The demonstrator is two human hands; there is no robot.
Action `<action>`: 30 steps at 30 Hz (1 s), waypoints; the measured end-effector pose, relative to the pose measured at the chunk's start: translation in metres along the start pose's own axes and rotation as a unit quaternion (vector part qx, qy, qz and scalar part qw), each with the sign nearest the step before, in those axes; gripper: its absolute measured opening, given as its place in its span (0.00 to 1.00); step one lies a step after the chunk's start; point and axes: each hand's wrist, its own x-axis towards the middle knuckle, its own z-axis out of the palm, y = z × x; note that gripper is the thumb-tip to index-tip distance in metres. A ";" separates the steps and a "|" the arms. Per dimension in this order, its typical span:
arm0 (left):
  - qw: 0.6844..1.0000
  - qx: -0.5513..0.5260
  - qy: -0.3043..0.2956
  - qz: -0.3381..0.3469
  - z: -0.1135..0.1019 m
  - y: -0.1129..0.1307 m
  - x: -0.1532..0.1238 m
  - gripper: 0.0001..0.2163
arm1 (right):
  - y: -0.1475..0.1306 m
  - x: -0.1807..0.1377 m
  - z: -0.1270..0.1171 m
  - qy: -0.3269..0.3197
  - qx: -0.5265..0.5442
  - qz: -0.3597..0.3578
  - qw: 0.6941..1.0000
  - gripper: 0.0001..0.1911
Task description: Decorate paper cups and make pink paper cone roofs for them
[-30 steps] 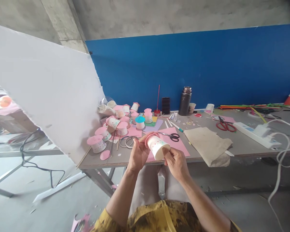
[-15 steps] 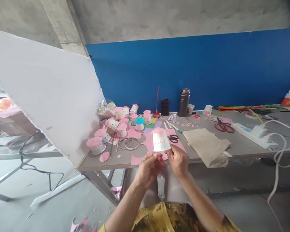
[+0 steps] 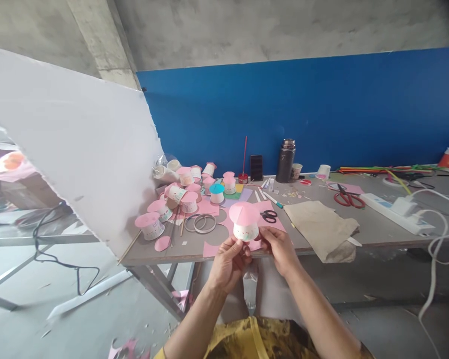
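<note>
pinching the pink-topped cup (image 3: pixel 246 222) low down in left fingers (image 3: pixel 235 248); curling right fingers (image 3: pixel 270 236) at its side, cannot tell if gripping; near the tabletop (image 3: pixel 310 193).

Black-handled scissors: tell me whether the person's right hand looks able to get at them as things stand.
Probably yes: the scissors lie on the pink paper just beyond the right hand, handles uncovered; it may first have to leave the pink-topped cup, which seems to hide the blades.
</note>
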 end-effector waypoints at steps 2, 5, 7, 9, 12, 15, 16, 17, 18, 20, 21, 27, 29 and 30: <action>0.998 0.050 0.017 0.022 -0.005 -0.002 0.002 0.19 | 0.001 0.002 -0.003 0.017 0.004 0.000 1.000 0.26; 0.990 0.125 0.023 0.055 -0.013 -0.006 0.003 0.20 | -0.006 0.002 -0.011 0.084 0.000 -0.026 0.996 0.25; 0.985 0.160 0.016 0.069 -0.018 -0.009 0.004 0.18 | -0.018 -0.001 -0.016 0.126 -0.047 -0.104 0.986 0.22; 0.978 0.190 0.003 0.083 -0.022 -0.012 0.003 0.17 | -0.034 -0.005 -0.019 0.132 -0.127 -0.227 0.957 0.18; 0.974 0.205 -0.031 0.091 -0.026 -0.016 0.003 0.14 | -0.053 -0.011 -0.019 0.077 -0.222 -0.373 0.897 0.13; 0.975 0.197 -0.062 0.078 -0.027 -0.016 0.002 0.14 | -0.060 -0.014 -0.016 0.027 -0.252 -0.419 0.872 0.14; 0.976 0.193 -0.067 0.071 -0.026 -0.016 0.001 0.14 | -0.060 -0.014 -0.015 0.015 -0.254 -0.421 0.871 0.14; 0.978 0.187 -0.071 0.065 -0.025 -0.015 0.001 0.14 | -0.059 -0.015 -0.014 0.004 -0.256 -0.419 0.871 0.14; 0.979 0.180 -0.072 0.059 -0.024 -0.015 0.000 0.14 | -0.058 -0.016 -0.013 -0.003 -0.256 -0.416 0.873 0.15; 0.983 0.163 -0.069 0.049 -0.022 -0.013 -0.001 0.15 | -0.055 -0.017 -0.011 -0.007 -0.257 -0.410 0.875 0.16; 0.985 0.154 -0.067 0.044 -0.021 -0.013 -0.002 0.15 | -0.054 -0.017 -0.011 -0.004 -0.257 -0.409 0.876 0.16; 0.994 0.079 -0.078 -0.016 -0.023 -0.012 -0.001 0.16 | -0.062 -0.019 -0.020 -0.076 -0.225 -0.369 0.899 0.20; 0.994 0.058 -0.092 -0.032 -0.027 -0.012 0.000 0.15 | -0.069 -0.019 -0.027 -0.127 -0.215 -0.332 0.910 0.25; 0.993 0.051 -0.099 -0.038 -0.028 -0.013 0.000 0.14 | -0.072 -0.019 -0.029 -0.148 -0.218 -0.318 0.911 0.27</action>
